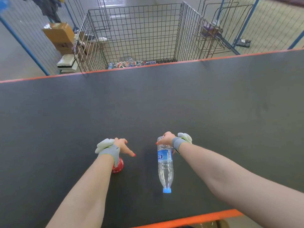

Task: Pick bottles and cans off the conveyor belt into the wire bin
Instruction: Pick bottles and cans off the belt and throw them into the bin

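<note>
- The right hand (166, 139) grips the base of a clear plastic water bottle with a blue label and cap (165, 163) over the dark grey conveyor belt (213, 112), cap towards the belt's near edge
- The left hand (122, 145) stretches one finger over the belt; a red dented can (117, 167) shows under its wrist, grip impossible to tell
- The grey wire bin (139, 30) stands beyond the belt's far edge
</note>
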`<control>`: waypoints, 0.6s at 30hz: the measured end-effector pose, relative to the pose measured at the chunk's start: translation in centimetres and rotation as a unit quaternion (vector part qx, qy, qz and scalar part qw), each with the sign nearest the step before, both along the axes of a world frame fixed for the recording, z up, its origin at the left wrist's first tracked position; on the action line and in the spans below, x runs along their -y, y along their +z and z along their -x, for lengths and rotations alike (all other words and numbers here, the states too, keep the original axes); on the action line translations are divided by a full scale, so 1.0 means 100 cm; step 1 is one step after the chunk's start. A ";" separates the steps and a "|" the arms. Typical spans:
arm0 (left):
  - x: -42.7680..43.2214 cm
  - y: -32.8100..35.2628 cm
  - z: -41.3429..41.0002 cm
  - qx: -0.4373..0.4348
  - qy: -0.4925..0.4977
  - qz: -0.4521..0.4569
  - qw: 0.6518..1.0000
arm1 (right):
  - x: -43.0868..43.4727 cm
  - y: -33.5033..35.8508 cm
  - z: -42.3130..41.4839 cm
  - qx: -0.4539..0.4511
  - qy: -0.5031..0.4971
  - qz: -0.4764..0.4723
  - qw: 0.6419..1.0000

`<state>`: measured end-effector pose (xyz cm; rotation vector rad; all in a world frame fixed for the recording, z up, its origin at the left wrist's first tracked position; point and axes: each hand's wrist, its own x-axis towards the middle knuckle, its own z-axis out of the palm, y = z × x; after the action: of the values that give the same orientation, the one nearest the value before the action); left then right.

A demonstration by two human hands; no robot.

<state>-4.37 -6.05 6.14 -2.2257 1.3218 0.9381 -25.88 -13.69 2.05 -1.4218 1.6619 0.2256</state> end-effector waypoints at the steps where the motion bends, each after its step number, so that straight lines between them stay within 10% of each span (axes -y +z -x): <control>1: 0.000 0.004 0.001 0.002 -0.010 -0.036 0.999 | 0.001 -0.003 0.000 0.001 -0.003 0.002 1.000; 5: 0.002 0.008 0.022 -0.027 -0.046 -0.101 0.993 | 0.001 0.001 0.004 0.006 -0.014 -0.021 1.000; 18: 0.109 -0.003 0.020 -0.380 0.260 -0.031 0.887 | 0.076 0.021 -0.012 0.107 -0.132 -0.066 0.983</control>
<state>-6.33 -16.90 5.87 -2.2796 0.9038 2.1813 -24.66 -21.25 4.16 -1.0741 1.6050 0.0296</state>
